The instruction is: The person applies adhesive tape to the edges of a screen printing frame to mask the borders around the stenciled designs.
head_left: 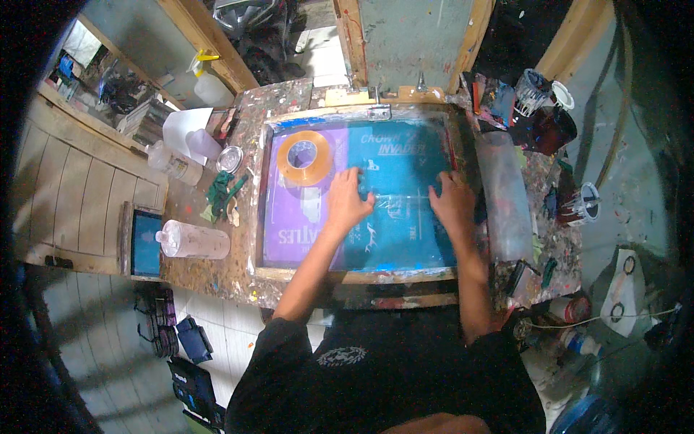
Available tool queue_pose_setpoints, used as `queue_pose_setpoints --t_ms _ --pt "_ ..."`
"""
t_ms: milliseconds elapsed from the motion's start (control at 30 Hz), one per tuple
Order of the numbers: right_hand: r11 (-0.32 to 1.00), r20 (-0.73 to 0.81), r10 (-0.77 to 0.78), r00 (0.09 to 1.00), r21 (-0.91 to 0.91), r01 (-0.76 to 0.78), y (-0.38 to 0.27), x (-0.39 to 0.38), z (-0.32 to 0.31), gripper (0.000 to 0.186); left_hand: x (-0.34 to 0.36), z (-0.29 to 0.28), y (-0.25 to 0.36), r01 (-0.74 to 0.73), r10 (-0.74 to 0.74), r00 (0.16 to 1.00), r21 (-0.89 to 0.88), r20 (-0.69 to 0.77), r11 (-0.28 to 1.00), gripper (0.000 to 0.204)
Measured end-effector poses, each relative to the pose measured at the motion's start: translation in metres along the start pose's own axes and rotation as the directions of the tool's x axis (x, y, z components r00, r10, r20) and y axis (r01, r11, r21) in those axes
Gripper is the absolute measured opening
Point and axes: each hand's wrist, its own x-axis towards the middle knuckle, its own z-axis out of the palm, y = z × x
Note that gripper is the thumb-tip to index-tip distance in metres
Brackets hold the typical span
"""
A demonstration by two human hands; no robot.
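Observation:
A wood-framed printing screen lies flat on the workbench, its mesh purple on the left and teal on the right with pale lettering and designs. My left hand rests over the middle of the mesh, thumb apart from its bent fingers. Over the teal right side is my right hand, its fingers bent and spread from the thumb. A thin shiny strip, seemingly clear tape, runs across the mesh between both hands. At the upper left of the mesh lies a roll of amber tape, apart from my hands.
Metal hinge clamps sit at the screen's far edge. Left on the paint-stained bench are a clear bottle, green rags and a spray bottle. Paint-smeared tubs and a translucent sheet stand at right.

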Motion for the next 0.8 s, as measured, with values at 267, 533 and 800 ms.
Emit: queue_pose_setpoints --t_ms 267,533,800 --pt "0.883 0.303 -0.464 0.833 0.236 0.406 -0.019 0.013 0.009 0.027 0.014 0.019 0.012 -0.533 0.573 0.792 -0.22 0.208 0.817 0.03" --pt "0.855 0.248 -0.501 0.829 0.288 0.431 0.023 0.013 0.014 0.014 0.027 0.025 -0.017 -0.582 0.64 0.718 -0.269 0.274 0.767 0.019" --pt "0.802 0.364 -0.598 0.714 0.277 0.529 0.052 0.021 0.022 0.021 0.029 0.013 -0.023 -0.687 0.657 0.625 -0.102 0.422 0.72 0.037"
